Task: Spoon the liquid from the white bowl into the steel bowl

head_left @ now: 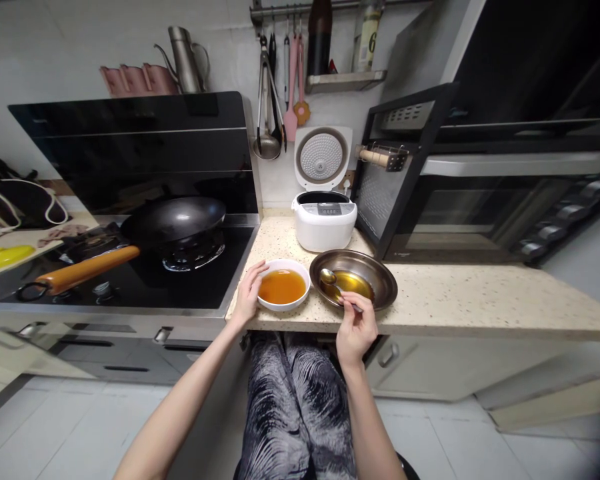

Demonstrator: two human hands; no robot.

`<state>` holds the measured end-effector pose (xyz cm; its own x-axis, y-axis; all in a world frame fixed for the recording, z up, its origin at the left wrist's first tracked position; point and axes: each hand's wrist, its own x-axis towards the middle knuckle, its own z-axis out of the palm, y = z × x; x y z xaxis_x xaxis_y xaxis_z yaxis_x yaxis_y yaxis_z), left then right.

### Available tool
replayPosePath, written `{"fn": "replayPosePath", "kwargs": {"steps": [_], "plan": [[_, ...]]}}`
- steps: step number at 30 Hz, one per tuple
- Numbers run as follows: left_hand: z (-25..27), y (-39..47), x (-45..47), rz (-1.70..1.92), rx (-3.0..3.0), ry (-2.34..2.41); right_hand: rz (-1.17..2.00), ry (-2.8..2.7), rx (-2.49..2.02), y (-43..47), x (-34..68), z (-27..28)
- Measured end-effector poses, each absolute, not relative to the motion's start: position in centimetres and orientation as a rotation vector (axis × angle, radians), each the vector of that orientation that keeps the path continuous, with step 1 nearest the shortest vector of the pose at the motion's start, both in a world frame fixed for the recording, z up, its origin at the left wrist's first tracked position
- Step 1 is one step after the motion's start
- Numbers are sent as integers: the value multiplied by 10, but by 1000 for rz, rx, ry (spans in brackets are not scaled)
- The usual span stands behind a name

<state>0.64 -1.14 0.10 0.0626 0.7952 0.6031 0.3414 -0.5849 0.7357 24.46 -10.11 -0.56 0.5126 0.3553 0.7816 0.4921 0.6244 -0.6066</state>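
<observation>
A white bowl (304, 301) of amber-brown liquid (283, 287) sits at the counter's front edge. My left hand (249, 295) grips its left side, fingers along the rim. Just right of it stands a round metal bowl (387, 288), touching or nearly so, with yellow, oily-looking liquid (353, 283) in the bottom. In my right hand (356, 327) a metal spoon (329, 277) is pinched by its handle. The spoon's head is over the metal bowl's left part; whether it dips into the liquid I cannot tell.
Behind the bowls stands a white rice cooker (325, 227), its lid (321, 157) raised. To the left, a black wok (177, 220) with an orange handle (90, 268) rests on the gas stove (145, 287). An oven (480, 213) stands at the right. Utensils (267, 143) hang on the wall.
</observation>
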Motion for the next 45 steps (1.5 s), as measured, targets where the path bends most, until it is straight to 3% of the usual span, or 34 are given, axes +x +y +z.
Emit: {"fn": "replayPosePath", "kwargs": {"steps": [5,20,30,45], "plan": [[2,-12,6,1531,1954,1134,-250,-1249,-892,-100,245,-8],[1,-12,6,1523,1965,1131,-305,-1417,-864,-100,248,-10],[0,-12,7,1526,1975,1134,-175,-1123,-829,-109,226,-7],[-5,-8,7,1552,1981,1118,104,-1323,-811,-101,200,-15]]}}
